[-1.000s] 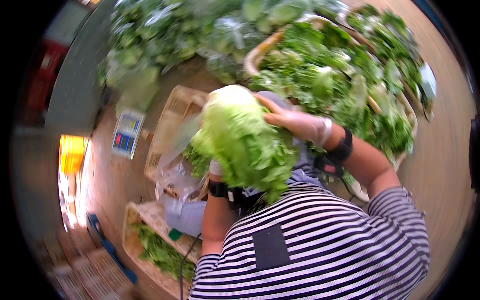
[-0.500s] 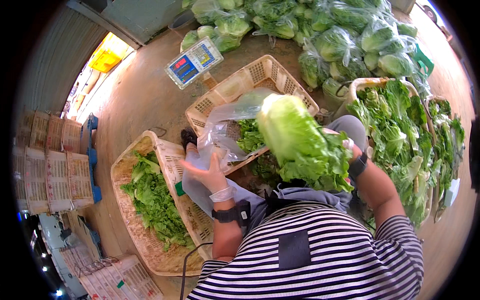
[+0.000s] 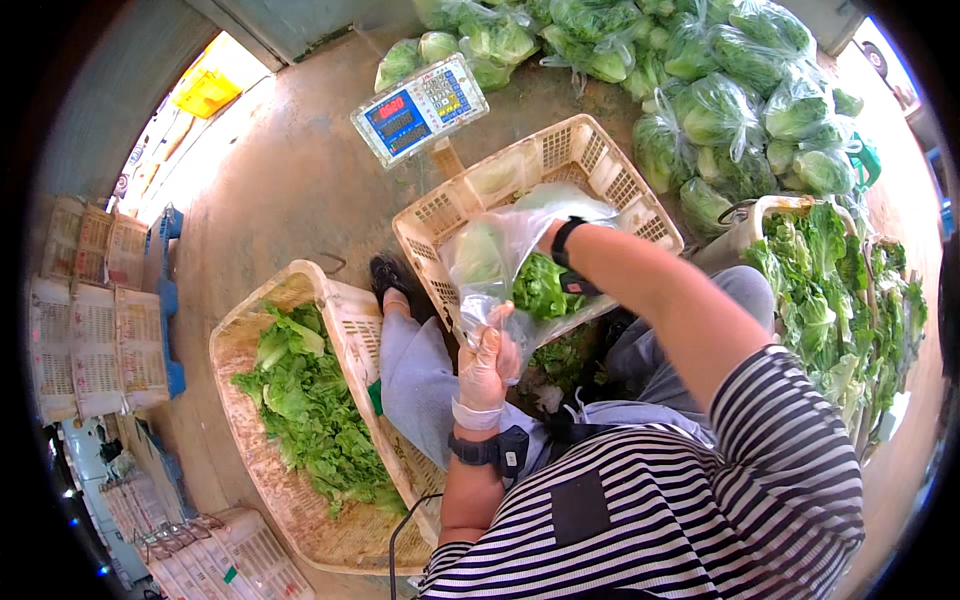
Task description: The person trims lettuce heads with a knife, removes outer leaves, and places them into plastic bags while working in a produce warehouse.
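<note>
In front of me, a clear plastic bag (image 3: 468,272) lies in a cream slatted crate (image 3: 560,140). My left hand (image 3: 484,362), thinly gloved, is closed on the bag's near edge. My right arm reaches across into the bag's mouth; my right hand (image 3: 546,238) is mostly hidden by plastic, so its fingers do not show. A pale lettuce head (image 3: 480,252) shows through the film on the left. Green lettuce leaves (image 3: 545,290) spread out below my right wrist.
A scale display (image 3: 420,108) stands beyond the crate. At left, a tilted crate (image 3: 262,440) holds loose leaves. Bagged lettuces (image 3: 720,110) are piled at far right, with a crate of leafy lettuce (image 3: 815,290) nearer. Stacked crates (image 3: 75,340) stand far left.
My right hand has swung left with the lettuce head, which it held above my lap, and is now inside the bag. My left hand has gone from spread fingers to gripping the bag's edge.
</note>
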The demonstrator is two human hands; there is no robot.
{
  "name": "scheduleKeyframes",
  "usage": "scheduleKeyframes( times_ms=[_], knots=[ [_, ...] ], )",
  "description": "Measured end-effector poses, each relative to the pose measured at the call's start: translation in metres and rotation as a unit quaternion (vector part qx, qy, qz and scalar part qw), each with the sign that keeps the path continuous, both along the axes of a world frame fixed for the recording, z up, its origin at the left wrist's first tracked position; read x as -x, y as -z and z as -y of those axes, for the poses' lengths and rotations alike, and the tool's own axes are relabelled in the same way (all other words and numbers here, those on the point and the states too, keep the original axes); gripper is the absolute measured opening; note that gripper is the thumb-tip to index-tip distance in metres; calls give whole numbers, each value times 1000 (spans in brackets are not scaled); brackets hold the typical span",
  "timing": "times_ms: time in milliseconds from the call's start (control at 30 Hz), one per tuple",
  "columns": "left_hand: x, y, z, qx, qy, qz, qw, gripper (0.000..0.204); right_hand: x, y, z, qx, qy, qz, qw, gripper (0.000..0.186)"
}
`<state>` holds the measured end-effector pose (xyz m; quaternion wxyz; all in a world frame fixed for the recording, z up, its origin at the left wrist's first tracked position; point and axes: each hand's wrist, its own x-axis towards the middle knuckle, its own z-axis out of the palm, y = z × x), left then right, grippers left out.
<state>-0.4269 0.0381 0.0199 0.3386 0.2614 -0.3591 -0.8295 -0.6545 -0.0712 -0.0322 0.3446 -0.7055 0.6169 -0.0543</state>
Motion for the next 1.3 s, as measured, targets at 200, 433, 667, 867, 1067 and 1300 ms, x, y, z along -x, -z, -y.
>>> scheduleKeyframes(
  times_ms=[200, 433, 667, 867, 1067, 1300],
  knots=[
    [-19, 2, 16, -2, -48, -43, 998, 53, -15, 20, -30, 247, 126, -16, 961, 50],
    [-71, 4, -18, 105, -117, 143, 977, 63, 19, -56, -199, 163, 243, 81, 953, 33],
    [-71, 13, -51, 78, -111, 215, 967, 78, 20, -54, -199, 293, 286, -72, 909, 41],
    [-36, 12, -42, 428, -91, 431, 789, 54, 26, 3, -148, 232, 199, -377, 875, 43],
    [-25, -24, -4, 314, 44, 243, 917, 24, 93, -29, -145, -94, 352, 428, 827, 35],
    [-41, -17, 5, 112, 475, 279, 827, 42, 131, -69, -193, -265, 118, 213, 933, 32]
  ],
)
